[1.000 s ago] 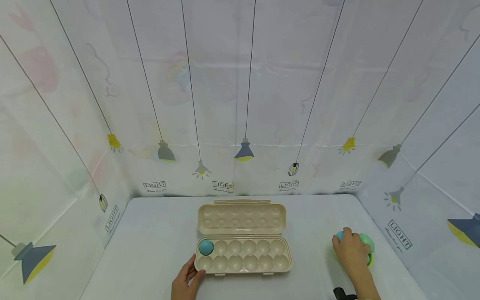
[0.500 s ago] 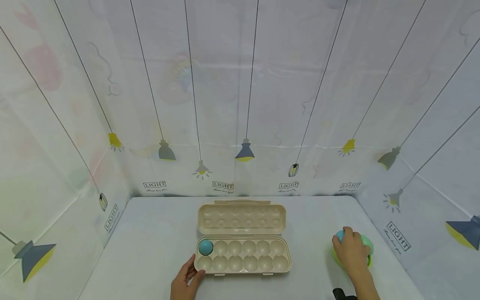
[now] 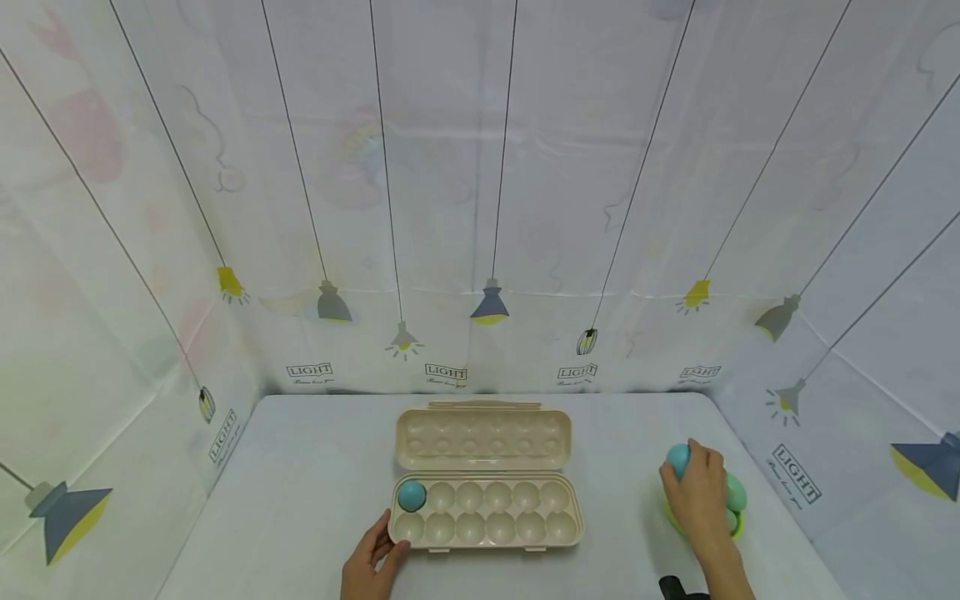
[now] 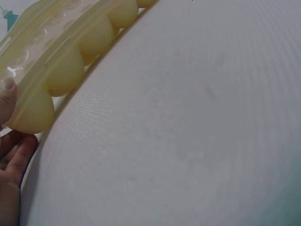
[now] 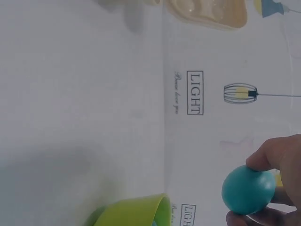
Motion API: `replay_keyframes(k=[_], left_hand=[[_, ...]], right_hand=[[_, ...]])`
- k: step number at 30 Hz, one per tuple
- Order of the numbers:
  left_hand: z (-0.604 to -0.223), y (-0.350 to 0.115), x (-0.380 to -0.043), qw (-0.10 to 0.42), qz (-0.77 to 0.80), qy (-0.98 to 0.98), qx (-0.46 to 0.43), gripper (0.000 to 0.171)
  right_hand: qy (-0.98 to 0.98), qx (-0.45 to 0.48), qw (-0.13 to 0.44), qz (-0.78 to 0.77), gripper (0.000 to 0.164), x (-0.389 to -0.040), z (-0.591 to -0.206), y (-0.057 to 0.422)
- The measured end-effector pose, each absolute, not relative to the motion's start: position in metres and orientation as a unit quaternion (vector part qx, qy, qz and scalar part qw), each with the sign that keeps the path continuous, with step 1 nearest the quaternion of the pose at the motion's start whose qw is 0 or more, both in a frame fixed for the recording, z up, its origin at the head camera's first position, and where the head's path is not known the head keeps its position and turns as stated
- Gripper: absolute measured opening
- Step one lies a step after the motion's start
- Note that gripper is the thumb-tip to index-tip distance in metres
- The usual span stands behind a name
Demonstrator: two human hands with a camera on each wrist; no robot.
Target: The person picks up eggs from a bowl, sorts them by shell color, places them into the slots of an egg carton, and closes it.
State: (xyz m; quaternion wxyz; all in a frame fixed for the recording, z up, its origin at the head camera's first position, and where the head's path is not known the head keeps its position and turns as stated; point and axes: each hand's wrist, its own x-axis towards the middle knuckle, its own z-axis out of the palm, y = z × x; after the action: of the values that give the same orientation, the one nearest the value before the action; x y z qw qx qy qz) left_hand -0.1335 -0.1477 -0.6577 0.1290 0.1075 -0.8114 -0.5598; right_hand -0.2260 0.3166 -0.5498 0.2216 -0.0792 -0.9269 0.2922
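Note:
In the head view, a beige egg carton lies open on the table, its lid folded back behind it. A blue egg sits in the back-left cup. My left hand grips the carton's front-left corner; in the left wrist view the thumb is at the rim and fingers are under an end cup. At the right, my right hand pinches another blue egg between thumb and fingers. That egg is above a lime-green bowl, mostly hidden by the hand, where green eggs show.
A white-covered table bears the carton and the bowl. Patterned sheets with printed lamps hang behind it and at both sides. By my right wrist is a black object, cut off by the frame's bottom edge.
My right hand has risen from the bowl, lifting the blue egg up and slightly left. More of the green eggs now shows. The left hand and carton have stayed put.

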Motion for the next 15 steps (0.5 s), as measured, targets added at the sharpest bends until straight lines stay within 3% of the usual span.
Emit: replay_keyframes(k=[15], left_hand=[[-0.657, -0.149, -0.133, 0.114, -0.572, -0.805, 0.108, 0.063]], right_hand=[[-0.91, -0.081, 0.223, 0.339, 0.055, -0.225, -0.538, 0.278]])
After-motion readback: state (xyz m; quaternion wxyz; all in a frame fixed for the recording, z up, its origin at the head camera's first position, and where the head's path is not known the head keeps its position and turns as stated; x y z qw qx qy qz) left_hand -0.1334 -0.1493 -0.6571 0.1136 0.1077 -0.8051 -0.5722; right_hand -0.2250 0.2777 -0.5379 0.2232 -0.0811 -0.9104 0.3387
